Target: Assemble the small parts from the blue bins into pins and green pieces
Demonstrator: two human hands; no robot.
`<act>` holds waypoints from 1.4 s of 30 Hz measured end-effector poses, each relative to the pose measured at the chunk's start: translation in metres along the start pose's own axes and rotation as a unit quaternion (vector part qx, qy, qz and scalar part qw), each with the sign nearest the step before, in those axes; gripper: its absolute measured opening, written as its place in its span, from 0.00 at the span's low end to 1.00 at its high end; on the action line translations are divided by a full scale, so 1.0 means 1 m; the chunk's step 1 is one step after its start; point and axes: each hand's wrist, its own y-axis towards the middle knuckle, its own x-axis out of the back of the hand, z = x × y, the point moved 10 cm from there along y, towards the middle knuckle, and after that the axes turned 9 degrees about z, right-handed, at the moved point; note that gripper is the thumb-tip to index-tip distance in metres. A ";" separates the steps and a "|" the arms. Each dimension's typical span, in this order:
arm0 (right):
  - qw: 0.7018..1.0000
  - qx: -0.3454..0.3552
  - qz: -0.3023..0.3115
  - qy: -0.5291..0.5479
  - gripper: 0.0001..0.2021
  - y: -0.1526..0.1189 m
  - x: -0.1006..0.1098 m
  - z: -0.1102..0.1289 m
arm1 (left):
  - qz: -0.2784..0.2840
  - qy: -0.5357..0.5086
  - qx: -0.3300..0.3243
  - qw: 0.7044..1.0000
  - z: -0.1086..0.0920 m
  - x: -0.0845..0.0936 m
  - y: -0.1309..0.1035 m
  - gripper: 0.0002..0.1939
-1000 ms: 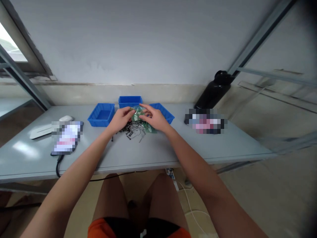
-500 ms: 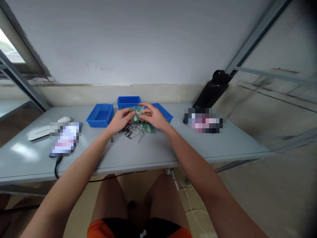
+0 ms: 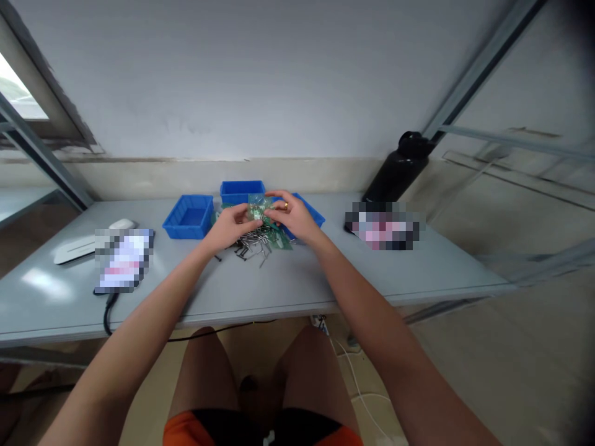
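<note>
Between my two hands is a small clear and green plastic bag [image 3: 258, 203], lifted above a pile of screws [image 3: 253, 241]. My left hand [image 3: 229, 227] pinches the bag's left side between thumb and fingers. From the right, my right hand [image 3: 295, 218], with a ring on one finger, grips the bag's other side. What lies inside the bag is too small to make out. Another green plastic bag [image 3: 281, 240] rests under my right hand, at the right edge of the pile. One dark screw [image 3: 217, 257] lies apart, close to my left wrist.
Three blue bins stand around the pile: one at left [image 3: 173, 230], one behind [image 3: 242, 186], one at right [image 3: 314, 214], partly hidden by my hand. A phone [image 3: 123, 260] with a cable and a white mouse [image 3: 121, 224] lie left. A black bottle [image 3: 395, 170] stands right.
The bag has turned more upright between my hands. My left hand has shifted slightly right and its thumb lower; my right hand has moved slightly right.
</note>
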 end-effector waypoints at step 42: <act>1.000 -0.014 0.015 -0.008 0.18 0.000 -0.005 -0.004 | -0.081 0.074 -0.017 0.994 -0.008 0.017 -0.003 0.07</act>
